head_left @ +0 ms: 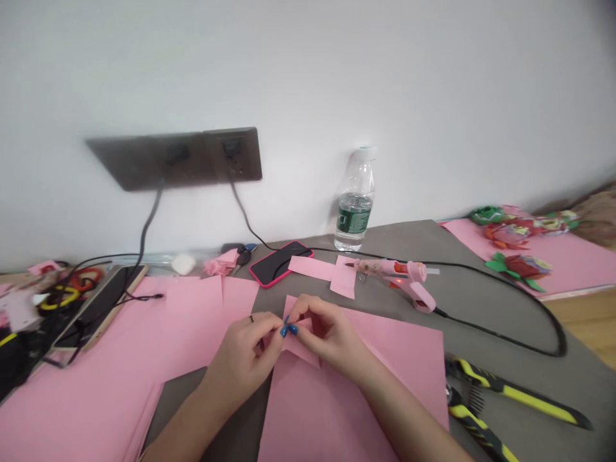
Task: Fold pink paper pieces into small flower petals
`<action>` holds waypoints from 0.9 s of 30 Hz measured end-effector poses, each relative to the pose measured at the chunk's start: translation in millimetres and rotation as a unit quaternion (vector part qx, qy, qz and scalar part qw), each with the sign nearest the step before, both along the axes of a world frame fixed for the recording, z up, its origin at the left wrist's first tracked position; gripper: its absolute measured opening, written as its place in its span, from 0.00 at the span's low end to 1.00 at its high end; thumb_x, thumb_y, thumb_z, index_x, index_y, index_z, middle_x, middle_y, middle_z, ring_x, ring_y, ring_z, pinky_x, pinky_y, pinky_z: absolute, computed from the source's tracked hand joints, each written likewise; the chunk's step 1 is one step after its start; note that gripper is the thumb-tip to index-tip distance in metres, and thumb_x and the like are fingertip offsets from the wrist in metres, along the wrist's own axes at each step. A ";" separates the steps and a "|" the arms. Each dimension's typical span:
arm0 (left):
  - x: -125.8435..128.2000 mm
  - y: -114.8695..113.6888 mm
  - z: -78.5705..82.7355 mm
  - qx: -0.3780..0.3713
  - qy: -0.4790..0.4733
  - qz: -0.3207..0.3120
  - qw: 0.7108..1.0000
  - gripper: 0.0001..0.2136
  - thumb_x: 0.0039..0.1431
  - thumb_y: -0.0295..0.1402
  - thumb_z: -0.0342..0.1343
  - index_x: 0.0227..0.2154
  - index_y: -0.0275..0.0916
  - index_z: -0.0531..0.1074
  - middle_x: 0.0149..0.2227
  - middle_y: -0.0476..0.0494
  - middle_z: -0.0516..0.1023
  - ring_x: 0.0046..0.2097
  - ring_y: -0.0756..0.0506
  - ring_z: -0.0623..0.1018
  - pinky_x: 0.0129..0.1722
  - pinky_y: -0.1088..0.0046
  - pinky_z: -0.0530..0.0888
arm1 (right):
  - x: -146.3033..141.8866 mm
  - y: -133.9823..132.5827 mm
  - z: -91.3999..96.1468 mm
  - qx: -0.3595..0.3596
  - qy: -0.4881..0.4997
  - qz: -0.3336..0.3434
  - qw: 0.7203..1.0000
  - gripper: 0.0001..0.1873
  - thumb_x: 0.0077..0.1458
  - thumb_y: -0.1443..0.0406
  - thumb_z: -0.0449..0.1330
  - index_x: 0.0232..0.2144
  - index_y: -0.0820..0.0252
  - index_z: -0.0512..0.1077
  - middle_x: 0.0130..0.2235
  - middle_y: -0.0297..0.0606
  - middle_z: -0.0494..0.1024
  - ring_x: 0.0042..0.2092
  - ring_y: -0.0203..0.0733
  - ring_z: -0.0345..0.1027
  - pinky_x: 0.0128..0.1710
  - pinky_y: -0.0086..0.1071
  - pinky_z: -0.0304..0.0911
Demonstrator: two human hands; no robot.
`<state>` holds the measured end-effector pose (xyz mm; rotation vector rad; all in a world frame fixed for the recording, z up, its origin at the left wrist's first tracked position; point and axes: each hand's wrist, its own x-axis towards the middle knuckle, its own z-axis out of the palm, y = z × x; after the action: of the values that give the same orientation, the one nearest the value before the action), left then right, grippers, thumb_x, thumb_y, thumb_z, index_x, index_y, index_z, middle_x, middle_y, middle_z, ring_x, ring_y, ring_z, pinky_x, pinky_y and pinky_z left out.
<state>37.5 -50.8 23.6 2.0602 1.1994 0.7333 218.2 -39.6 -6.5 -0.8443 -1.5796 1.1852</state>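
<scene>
Both hands meet at the middle, over a large pink sheet (327,410) lying on the grey table. My left hand (255,343) pinches a small piece of pink paper (302,350) from its left side. On the other side my right hand (327,330) has thumb and fingers pressed together on the same piece, fingertips touching those of the left. Part of the paper is hidden behind the fingers. Just beyond lie pink paper strips (312,268) and a pink hot glue gun (392,273) with a small red light lit.
A water bottle (355,202) stands by the wall near a phone (279,264). Black-and-yellow pliers (520,391) lie right, with the glue gun's cord (510,343) looping behind. Pink sheets (96,385) and another phone (101,305) are left. Paper flowers (522,266) lie far right.
</scene>
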 end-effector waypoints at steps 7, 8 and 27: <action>0.6 0.0 -2.5 0.028 0.027 0.007 0.999 0.13 0.67 0.32 0.44 0.27 0.39 0.69 0.24 0.51 0.66 0.27 0.49 0.69 0.27 0.75 0.63 | 0.6 -0.3 -3.0 -0.027 -0.032 -0.010 0.999 0.06 0.52 0.72 0.59 0.31 0.57 0.73 0.32 0.36 0.75 0.37 0.42 0.67 0.38 0.35 0.62; 0.1 0.2 -2.8 0.034 0.033 0.009 0.999 0.13 0.67 0.32 0.44 0.27 0.39 0.69 0.24 0.51 0.66 0.27 0.49 0.69 0.27 0.75 0.63 | 0.7 -0.4 -3.4 -0.033 -0.038 -0.012 0.999 0.07 0.51 0.73 0.60 0.31 0.57 0.73 0.33 0.36 0.76 0.37 0.42 0.67 0.38 0.35 0.62; -18.6 6.2 10.9 0.086 -0.018 0.086 0.992 0.11 0.64 0.31 0.47 0.25 0.41 0.65 0.23 0.51 0.64 0.25 0.49 0.66 0.22 0.77 0.61 | 4.5 9.4 -2.3 -0.122 0.085 -0.061 0.987 0.05 0.50 0.64 0.63 0.27 0.58 0.69 0.28 0.35 0.74 0.33 0.40 0.69 0.36 0.33 0.64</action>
<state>18.9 -44.7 34.5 2.0885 1.3470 0.9825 222.7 -30.2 -8.8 -0.9572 -1.2437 1.3416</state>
